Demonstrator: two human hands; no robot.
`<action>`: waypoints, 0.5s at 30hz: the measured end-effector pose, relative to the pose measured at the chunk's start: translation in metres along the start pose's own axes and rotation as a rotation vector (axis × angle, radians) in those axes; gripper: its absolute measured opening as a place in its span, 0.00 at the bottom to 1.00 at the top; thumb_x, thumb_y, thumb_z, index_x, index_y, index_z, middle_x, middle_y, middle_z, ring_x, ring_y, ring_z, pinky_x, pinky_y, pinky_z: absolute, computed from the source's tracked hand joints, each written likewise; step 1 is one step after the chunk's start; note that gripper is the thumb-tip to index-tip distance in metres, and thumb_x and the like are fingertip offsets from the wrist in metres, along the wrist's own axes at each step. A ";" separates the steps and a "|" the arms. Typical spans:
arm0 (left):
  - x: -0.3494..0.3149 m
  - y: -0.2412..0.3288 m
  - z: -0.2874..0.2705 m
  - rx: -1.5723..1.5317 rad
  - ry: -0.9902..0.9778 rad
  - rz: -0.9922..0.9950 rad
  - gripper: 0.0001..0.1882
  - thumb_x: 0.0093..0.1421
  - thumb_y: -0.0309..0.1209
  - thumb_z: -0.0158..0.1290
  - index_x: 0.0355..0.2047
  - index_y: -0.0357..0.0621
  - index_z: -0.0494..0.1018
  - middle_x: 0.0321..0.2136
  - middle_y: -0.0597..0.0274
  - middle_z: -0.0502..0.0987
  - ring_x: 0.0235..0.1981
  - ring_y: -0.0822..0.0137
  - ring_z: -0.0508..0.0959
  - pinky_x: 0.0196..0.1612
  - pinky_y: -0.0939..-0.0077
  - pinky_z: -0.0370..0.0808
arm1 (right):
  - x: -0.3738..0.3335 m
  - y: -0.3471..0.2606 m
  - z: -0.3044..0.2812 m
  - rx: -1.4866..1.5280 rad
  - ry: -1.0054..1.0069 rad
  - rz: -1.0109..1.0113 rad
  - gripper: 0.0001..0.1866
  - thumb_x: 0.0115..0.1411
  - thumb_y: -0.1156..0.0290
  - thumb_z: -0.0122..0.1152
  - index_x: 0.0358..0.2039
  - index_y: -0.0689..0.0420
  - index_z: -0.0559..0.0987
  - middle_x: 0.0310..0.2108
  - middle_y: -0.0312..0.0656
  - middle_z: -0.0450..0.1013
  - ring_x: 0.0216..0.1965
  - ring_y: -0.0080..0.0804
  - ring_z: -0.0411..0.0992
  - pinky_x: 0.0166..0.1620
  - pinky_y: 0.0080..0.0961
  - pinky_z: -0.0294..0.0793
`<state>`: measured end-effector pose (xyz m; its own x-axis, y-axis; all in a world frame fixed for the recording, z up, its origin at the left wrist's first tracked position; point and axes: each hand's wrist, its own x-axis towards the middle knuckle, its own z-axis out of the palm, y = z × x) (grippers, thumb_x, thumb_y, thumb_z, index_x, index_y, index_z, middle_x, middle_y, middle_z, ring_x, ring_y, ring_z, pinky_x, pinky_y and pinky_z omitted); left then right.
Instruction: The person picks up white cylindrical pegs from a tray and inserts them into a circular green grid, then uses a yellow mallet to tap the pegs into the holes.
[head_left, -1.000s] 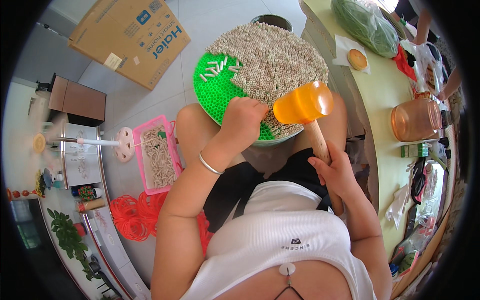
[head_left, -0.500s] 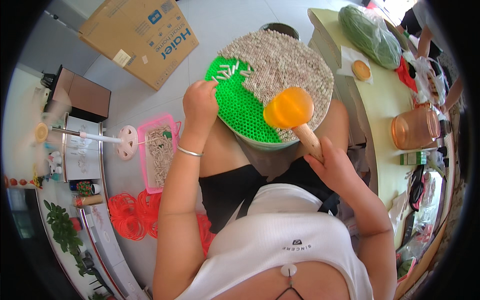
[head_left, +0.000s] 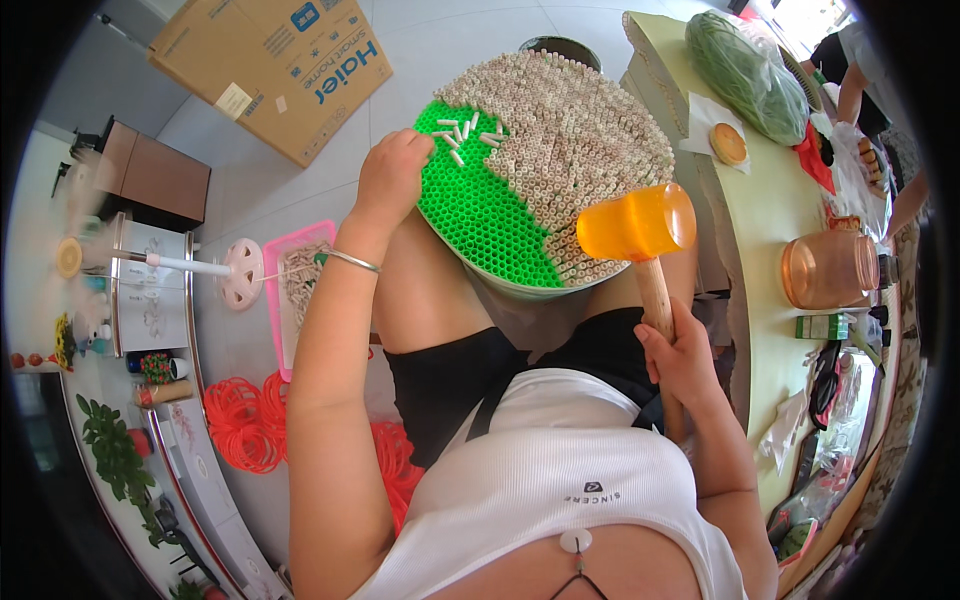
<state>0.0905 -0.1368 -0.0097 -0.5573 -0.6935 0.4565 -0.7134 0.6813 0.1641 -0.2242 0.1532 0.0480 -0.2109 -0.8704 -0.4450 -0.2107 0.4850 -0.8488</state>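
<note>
Over my lap stands a round tub with a green honeycomb-like top (head_left: 480, 215). Short pale tubes (head_left: 590, 130) stand packed upright in the cells across its far and right side. Several white loose ones (head_left: 463, 130) lie on the bare green part at the far left. My left hand (head_left: 393, 170) is closed at the tub's left rim; its fingertips are partly hidden. In my right hand (head_left: 682, 345) is the wooden handle of a mallet (head_left: 637, 222) with a translucent orange head, raised above the tub's near right edge.
A pink basket (head_left: 272, 300) of pale tubes and red coiled rings (head_left: 243, 425) sit on the floor at left. A cardboard box (head_left: 275, 75) stands far left. On the right, a long table (head_left: 745, 240) holds a bagged green melon (head_left: 745, 80) and an amber jar (head_left: 828, 270).
The mallet has moved right and toward me, its handle now more upright. My left hand has shifted slightly away from me along the rim. The tub looks tilted a little differently.
</note>
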 end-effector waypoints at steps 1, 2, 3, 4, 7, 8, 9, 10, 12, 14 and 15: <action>0.000 0.001 0.000 -0.010 0.015 0.007 0.08 0.53 0.23 0.59 0.34 0.42 0.73 0.33 0.55 0.76 0.38 0.51 0.76 0.40 0.59 0.74 | 0.001 0.003 0.002 0.009 0.003 -0.009 0.10 0.64 0.73 0.63 0.37 0.60 0.70 0.17 0.32 0.67 0.13 0.17 0.64 0.17 0.19 0.63; 0.001 0.002 -0.001 -0.018 0.030 0.015 0.09 0.53 0.23 0.59 0.34 0.43 0.73 0.33 0.55 0.76 0.38 0.51 0.76 0.40 0.58 0.74 | 0.002 0.005 0.003 0.019 0.005 -0.018 0.10 0.64 0.73 0.63 0.37 0.60 0.70 0.16 0.32 0.67 0.13 0.17 0.64 0.17 0.19 0.63; 0.001 0.002 -0.001 -0.023 0.018 0.001 0.09 0.53 0.22 0.59 0.35 0.43 0.74 0.33 0.55 0.76 0.38 0.51 0.77 0.40 0.58 0.74 | 0.003 0.007 0.004 0.024 0.004 -0.024 0.10 0.64 0.73 0.63 0.37 0.60 0.70 0.16 0.32 0.67 0.13 0.17 0.64 0.17 0.19 0.63; 0.001 0.003 -0.002 -0.028 0.007 -0.013 0.09 0.53 0.22 0.59 0.35 0.42 0.74 0.33 0.55 0.76 0.38 0.52 0.77 0.40 0.58 0.74 | 0.004 0.008 0.004 0.029 0.003 -0.030 0.09 0.64 0.73 0.63 0.36 0.60 0.70 0.16 0.32 0.67 0.13 0.17 0.64 0.17 0.19 0.63; 0.000 0.015 -0.008 -0.123 0.048 -0.158 0.11 0.54 0.20 0.58 0.38 0.42 0.75 0.34 0.56 0.77 0.38 0.55 0.78 0.40 0.62 0.75 | 0.004 0.008 0.004 0.027 0.005 -0.030 0.09 0.64 0.74 0.62 0.36 0.60 0.70 0.16 0.32 0.67 0.12 0.18 0.64 0.17 0.19 0.63; 0.001 0.024 -0.012 -0.168 0.077 -0.221 0.11 0.54 0.19 0.58 0.39 0.42 0.76 0.35 0.56 0.77 0.38 0.56 0.78 0.41 0.64 0.75 | 0.005 0.007 0.004 0.025 0.010 -0.029 0.09 0.64 0.74 0.62 0.35 0.60 0.70 0.16 0.32 0.67 0.12 0.18 0.64 0.17 0.19 0.63; 0.002 0.039 -0.018 -0.339 0.064 -0.223 0.11 0.54 0.19 0.58 0.39 0.41 0.77 0.35 0.55 0.78 0.37 0.58 0.78 0.41 0.66 0.75 | 0.006 0.009 0.003 0.023 0.011 -0.028 0.09 0.64 0.74 0.62 0.35 0.60 0.70 0.16 0.32 0.67 0.12 0.18 0.64 0.17 0.19 0.63; 0.002 0.057 -0.025 -0.510 0.049 -0.225 0.12 0.54 0.19 0.58 0.40 0.41 0.77 0.36 0.55 0.78 0.37 0.59 0.79 0.41 0.68 0.75 | 0.006 0.011 0.002 0.021 0.013 -0.026 0.09 0.64 0.74 0.62 0.35 0.60 0.70 0.15 0.32 0.67 0.12 0.18 0.64 0.17 0.19 0.63; -0.008 0.090 -0.027 -0.787 0.000 -0.260 0.12 0.55 0.18 0.59 0.40 0.41 0.79 0.35 0.55 0.79 0.35 0.61 0.79 0.42 0.71 0.75 | 0.006 0.013 0.003 0.035 0.005 -0.022 0.09 0.64 0.74 0.62 0.35 0.60 0.69 0.15 0.32 0.67 0.12 0.18 0.64 0.17 0.19 0.63; -0.014 0.121 -0.022 -1.006 -0.064 -0.311 0.11 0.55 0.18 0.59 0.39 0.41 0.80 0.33 0.56 0.80 0.34 0.62 0.80 0.41 0.72 0.76 | 0.007 0.012 0.004 0.066 0.002 -0.022 0.09 0.64 0.74 0.62 0.35 0.60 0.69 0.16 0.32 0.67 0.12 0.18 0.64 0.17 0.19 0.63; -0.017 0.129 -0.017 -0.926 -0.039 -0.248 0.10 0.54 0.19 0.59 0.37 0.41 0.80 0.32 0.56 0.80 0.33 0.61 0.80 0.40 0.71 0.76 | 0.007 0.013 0.004 0.063 0.001 -0.023 0.09 0.64 0.74 0.62 0.35 0.60 0.69 0.16 0.32 0.67 0.13 0.17 0.64 0.17 0.19 0.63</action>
<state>0.0151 -0.0335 0.0188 -0.4616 -0.8387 0.2890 -0.2032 0.4170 0.8859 -0.2250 0.1528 0.0331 -0.2076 -0.8813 -0.4246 -0.1553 0.4582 -0.8752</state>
